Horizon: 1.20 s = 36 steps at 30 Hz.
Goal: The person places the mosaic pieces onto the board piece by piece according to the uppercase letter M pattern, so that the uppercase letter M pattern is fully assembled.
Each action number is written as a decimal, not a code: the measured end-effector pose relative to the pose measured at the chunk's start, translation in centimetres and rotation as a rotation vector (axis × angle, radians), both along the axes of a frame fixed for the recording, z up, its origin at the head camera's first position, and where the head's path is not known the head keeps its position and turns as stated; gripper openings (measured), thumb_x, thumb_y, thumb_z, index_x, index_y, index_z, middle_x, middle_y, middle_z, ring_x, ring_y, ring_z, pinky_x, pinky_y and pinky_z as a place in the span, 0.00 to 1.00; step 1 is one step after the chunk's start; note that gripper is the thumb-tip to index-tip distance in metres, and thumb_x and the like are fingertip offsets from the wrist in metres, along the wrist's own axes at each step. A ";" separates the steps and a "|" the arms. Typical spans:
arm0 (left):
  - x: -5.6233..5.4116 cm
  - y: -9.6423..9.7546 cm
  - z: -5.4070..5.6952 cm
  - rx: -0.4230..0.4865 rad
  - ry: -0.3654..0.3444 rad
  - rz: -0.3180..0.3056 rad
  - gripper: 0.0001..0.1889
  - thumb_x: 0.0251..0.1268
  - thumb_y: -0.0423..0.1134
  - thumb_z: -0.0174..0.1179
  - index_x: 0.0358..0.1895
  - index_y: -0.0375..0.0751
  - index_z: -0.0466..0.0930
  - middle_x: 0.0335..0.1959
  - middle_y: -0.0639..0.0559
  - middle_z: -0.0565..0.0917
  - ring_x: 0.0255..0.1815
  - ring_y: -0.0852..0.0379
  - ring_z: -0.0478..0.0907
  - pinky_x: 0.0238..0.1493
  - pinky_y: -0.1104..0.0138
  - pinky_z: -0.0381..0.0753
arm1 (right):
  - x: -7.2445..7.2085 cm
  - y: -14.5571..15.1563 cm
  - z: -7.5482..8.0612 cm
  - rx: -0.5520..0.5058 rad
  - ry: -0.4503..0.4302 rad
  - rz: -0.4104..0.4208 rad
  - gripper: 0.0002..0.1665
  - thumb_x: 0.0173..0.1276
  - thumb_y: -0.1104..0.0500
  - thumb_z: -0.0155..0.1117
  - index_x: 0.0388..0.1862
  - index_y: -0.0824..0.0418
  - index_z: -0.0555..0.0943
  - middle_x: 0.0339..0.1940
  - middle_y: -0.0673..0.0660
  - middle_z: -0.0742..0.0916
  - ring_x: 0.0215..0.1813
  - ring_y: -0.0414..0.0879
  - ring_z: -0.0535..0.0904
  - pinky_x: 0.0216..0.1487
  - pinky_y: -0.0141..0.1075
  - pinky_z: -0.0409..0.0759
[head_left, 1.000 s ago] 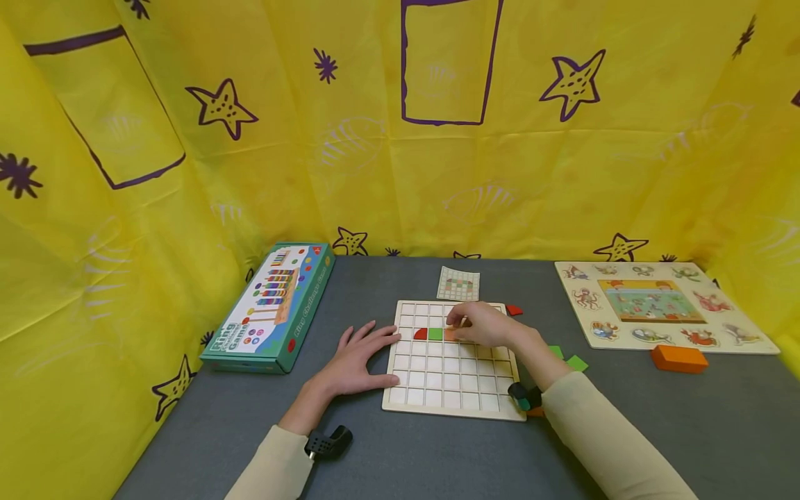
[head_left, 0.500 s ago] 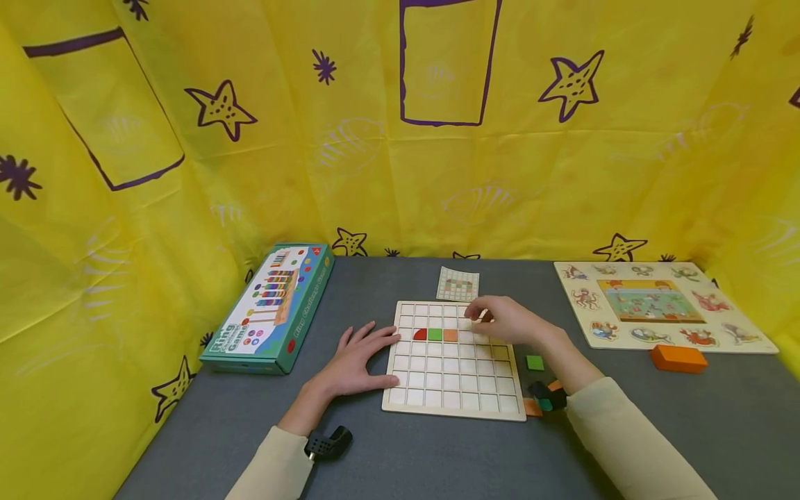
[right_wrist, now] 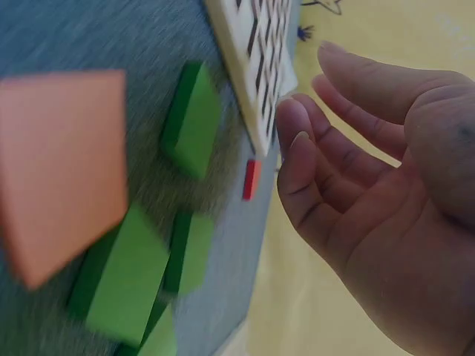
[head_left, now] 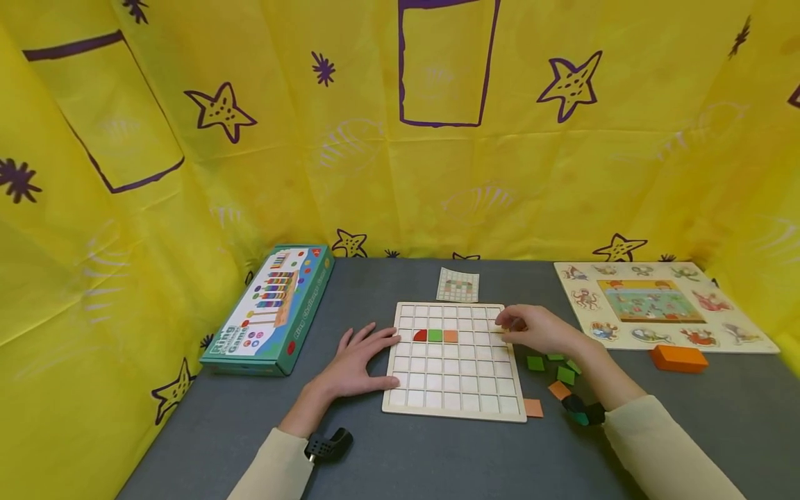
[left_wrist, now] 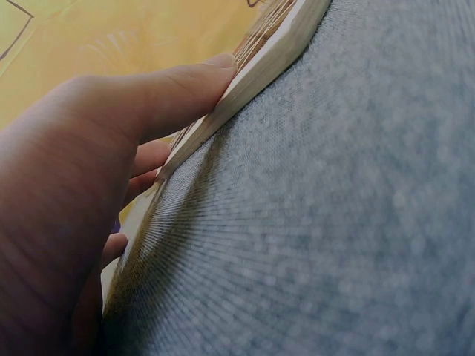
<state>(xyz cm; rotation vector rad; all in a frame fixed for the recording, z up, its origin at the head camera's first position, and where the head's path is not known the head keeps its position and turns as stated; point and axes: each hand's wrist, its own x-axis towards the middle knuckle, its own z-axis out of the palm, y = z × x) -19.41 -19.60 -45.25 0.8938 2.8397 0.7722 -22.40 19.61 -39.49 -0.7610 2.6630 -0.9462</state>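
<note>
A wooden grid board (head_left: pixel 453 382) lies on the grey table, with a red rounded tile (head_left: pixel 421 335), a green square tile (head_left: pixel 435 335) and an orange square tile (head_left: pixel 451 336) side by side in one row. My left hand (head_left: pixel 353 368) rests at the board's left edge, fingers spread and thumb touching the rim, as the left wrist view also shows. Over the board's upper right edge hovers my right hand (head_left: pixel 540 330). In the right wrist view its fingers are loosely bent, the thumb stands apart, and nothing is held.
Right of the board lie several loose green tiles (head_left: pixel 565 376), an orange tile (head_left: pixel 533 408) and a red tile (right_wrist: pixel 251 179). Behind it is a small pattern card (head_left: pixel 458 285). A boxed game (head_left: pixel 269 305) stands left; a sea-animal puzzle (head_left: pixel 662 333) and an orange block (head_left: pixel 679 359) are right.
My right hand has let go of the orange tile in the row and moved right, to the board's edge, uncovering loose tiles. The left hand stays in place.
</note>
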 end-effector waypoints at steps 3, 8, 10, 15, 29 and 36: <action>0.0 0.0 0.0 0.001 0.001 0.001 0.41 0.60 0.66 0.64 0.75 0.54 0.69 0.78 0.55 0.64 0.80 0.40 0.47 0.71 0.35 0.33 | 0.4 0.9 -0.1 0.002 -0.002 -0.001 0.16 0.69 0.63 0.69 0.52 0.69 0.81 0.42 0.54 0.85 0.41 0.47 0.81 0.41 0.41 0.80; 0.0 0.0 -0.1 -0.001 0.001 -0.001 0.41 0.60 0.66 0.64 0.75 0.54 0.69 0.78 0.55 0.64 0.80 0.40 0.47 0.71 0.35 0.33 | 1.1 2.0 -0.3 0.015 -0.006 0.011 0.16 0.68 0.61 0.71 0.51 0.67 0.81 0.43 0.55 0.85 0.41 0.47 0.80 0.42 0.42 0.80; 0.0 0.0 -0.1 -0.003 -0.004 -0.001 0.41 0.60 0.66 0.64 0.75 0.54 0.69 0.78 0.55 0.63 0.80 0.40 0.46 0.71 0.35 0.33 | 1.3 2.4 -0.5 0.026 -0.011 0.020 0.15 0.68 0.61 0.72 0.50 0.66 0.82 0.42 0.53 0.85 0.40 0.46 0.79 0.41 0.41 0.80; 0.0 0.0 0.1 -0.004 -0.011 0.002 0.41 0.60 0.66 0.65 0.75 0.54 0.69 0.78 0.55 0.63 0.80 0.40 0.46 0.71 0.35 0.32 | 1.8 3.1 -0.9 0.051 -0.018 0.040 0.14 0.66 0.61 0.73 0.48 0.64 0.83 0.40 0.50 0.84 0.39 0.43 0.78 0.41 0.39 0.79; -0.1 -0.1 -0.2 -0.020 -0.016 0.006 0.42 0.60 0.67 0.64 0.76 0.55 0.69 0.78 0.55 0.63 0.81 0.41 0.46 0.71 0.36 0.32 | 2.7 3.5 -1.5 0.101 0.004 0.068 0.11 0.63 0.61 0.75 0.42 0.61 0.84 0.36 0.48 0.82 0.36 0.40 0.77 0.39 0.38 0.79; 0.0 -0.1 0.0 -0.015 -0.017 0.008 0.41 0.60 0.67 0.64 0.75 0.55 0.69 0.78 0.56 0.63 0.81 0.41 0.46 0.71 0.35 0.32 | 2.9 3.4 -1.6 0.100 0.031 0.081 0.10 0.64 0.61 0.75 0.40 0.59 0.82 0.33 0.46 0.80 0.33 0.38 0.74 0.36 0.37 0.76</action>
